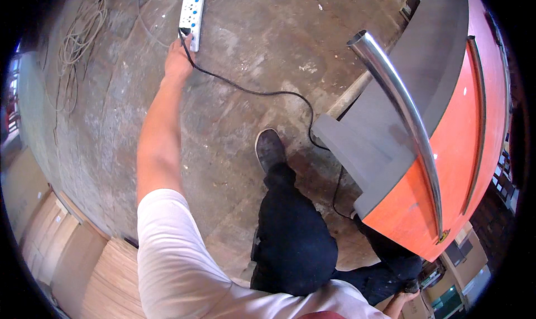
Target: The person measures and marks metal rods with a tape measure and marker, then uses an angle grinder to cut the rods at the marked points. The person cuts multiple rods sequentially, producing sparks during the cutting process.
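My left hand [178,62] reaches far forward to a white power strip [193,12] lying on the floor. Its fingers close around a black plug [185,32] at the strip's near end; they partly hide it. A black cord [251,90] trails from the plug across the floor and passes behind the grey edge of an orange-topped structure. At the lower right, my right hand [408,296] is closed on a small dark thing [411,287], too little of which shows to name. My knee and dark trousers lie between the two hands.
A curved chrome tube [396,90] rests on the orange surface [402,207], beside a thinner metal strip [476,123]. Loose pale cable [84,40] lies coiled at the far left. Wooden boards [111,280] stand at the lower left. Cardboard boxes [472,257] sit at the lower right.
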`<act>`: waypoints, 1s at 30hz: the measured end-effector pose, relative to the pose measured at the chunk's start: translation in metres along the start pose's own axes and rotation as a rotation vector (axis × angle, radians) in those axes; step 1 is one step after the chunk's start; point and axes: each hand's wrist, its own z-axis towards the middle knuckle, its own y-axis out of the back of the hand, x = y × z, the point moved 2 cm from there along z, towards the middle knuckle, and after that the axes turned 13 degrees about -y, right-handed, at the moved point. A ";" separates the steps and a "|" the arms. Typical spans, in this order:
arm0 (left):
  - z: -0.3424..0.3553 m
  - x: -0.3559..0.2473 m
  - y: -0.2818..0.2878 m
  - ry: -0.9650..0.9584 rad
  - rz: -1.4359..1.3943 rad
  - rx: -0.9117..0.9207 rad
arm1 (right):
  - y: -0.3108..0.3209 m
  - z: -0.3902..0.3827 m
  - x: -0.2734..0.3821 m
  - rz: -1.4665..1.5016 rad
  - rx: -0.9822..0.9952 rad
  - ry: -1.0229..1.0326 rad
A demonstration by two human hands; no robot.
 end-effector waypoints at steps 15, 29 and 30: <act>0.052 -0.028 -0.007 0.219 0.131 0.166 | -0.011 -0.028 0.009 -0.140 0.207 0.021; -0.093 -0.131 0.069 0.132 -0.148 -0.161 | -0.126 -0.050 -0.112 0.207 -0.066 0.096; -0.121 -0.151 0.071 0.173 -0.241 -0.159 | -0.122 -0.045 -0.109 0.223 -0.067 0.095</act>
